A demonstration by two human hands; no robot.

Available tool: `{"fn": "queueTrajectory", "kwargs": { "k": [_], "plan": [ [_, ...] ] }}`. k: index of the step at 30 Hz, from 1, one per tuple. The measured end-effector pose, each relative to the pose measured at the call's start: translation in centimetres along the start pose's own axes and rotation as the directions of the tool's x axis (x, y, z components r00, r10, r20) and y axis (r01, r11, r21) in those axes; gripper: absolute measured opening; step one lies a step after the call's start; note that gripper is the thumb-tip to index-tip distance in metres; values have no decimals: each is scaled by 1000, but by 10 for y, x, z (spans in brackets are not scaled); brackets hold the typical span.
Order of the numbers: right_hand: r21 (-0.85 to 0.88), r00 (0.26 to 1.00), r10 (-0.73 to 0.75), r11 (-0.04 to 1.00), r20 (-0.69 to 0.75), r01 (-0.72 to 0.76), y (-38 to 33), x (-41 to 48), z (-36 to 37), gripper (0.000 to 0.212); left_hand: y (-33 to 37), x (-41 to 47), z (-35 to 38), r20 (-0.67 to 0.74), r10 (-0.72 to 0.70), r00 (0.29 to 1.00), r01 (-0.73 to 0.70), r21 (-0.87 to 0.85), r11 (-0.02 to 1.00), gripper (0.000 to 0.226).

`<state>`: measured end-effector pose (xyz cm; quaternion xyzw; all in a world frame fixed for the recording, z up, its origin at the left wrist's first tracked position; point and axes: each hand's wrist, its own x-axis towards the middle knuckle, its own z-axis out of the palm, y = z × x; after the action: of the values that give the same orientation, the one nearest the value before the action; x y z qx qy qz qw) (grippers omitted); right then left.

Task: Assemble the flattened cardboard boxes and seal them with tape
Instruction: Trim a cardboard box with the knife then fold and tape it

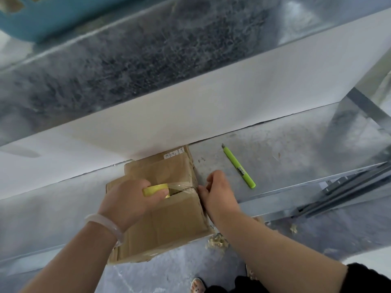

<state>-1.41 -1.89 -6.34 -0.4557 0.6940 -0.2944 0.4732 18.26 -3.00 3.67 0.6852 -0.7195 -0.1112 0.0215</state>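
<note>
Left hand (129, 199) grips tape roll (155, 189), right hand (220, 193) pinches tape; green cutter (239, 167) beside box (169, 220).

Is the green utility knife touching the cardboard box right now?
Apart. The head view shows the green utility knife lying on the metal shelf right of the cardboard box, with bare shelf plainly between them.

We see a grey, speckled galvanised metal shelf (285, 157) crossing the frame's middle. On it, lower centre, sits a worn brown cardboard box (175, 220), its far end under a white board. Right of the box, apart from it, lies a lime-green plastic utility knife (239, 167), blade toward the upper left.
</note>
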Motion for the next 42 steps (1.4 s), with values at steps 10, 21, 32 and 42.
{"fn": "queueTrajectory", "kwargs": {
  "k": [10, 21, 32, 42],
  "plan": [
    [-354, 995, -88, 930, 51, 101, 1, 6, -7, 13, -6, 2, 4, 2, 2, 1000, -2, 2, 1000, 51],
    [-203, 965, -252, 944, 68, 260, 28, -19, -8, 44, -13, 5, 6, -7, 48, 999, -48, -7, 999, 52],
    [-604, 936, -197, 721, 290, 339, 9, -17, -19, 56, -11, 7, 2, 30, 39, 999, -39, 3, 999, 53],
    [-374, 822, -419, 744, 385, 554, -34, -14, -7, 116, -6, 8, -6, 75, 57, 996, -62, 64, 996, 55]
  ]
}}
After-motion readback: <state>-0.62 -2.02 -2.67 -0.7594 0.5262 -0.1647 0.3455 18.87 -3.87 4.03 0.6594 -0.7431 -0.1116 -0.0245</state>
